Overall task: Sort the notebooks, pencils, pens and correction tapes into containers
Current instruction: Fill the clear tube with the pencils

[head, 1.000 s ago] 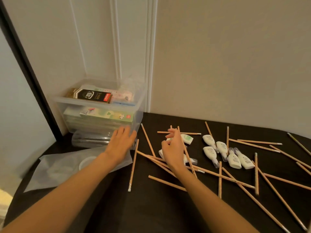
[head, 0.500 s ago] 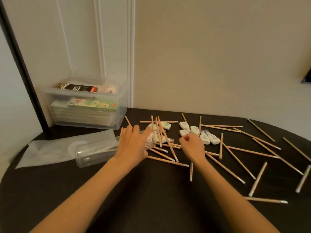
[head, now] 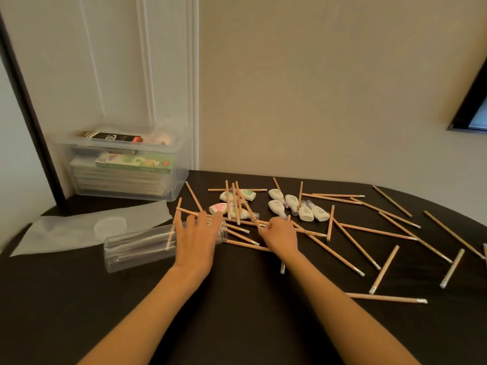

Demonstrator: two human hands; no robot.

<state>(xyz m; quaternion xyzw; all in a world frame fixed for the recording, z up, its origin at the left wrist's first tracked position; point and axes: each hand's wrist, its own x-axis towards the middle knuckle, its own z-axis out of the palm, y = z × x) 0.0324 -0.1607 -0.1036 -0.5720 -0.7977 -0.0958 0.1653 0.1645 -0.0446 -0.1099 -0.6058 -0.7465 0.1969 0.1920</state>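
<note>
Pencils [head: 386,297], pale wood with white ends, lie crisscrossed on dark table [head: 242,312].

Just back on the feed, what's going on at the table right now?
A person is midway through sorting stationery on a black table. The left hand rests, fingers spread, on the mouth end of a clear tube lying on its side. The right hand appears to pinch one pencil in the pile. Most pencils and the correction tapes lie loose. Notebooks are stacked in the clear box.
</note>
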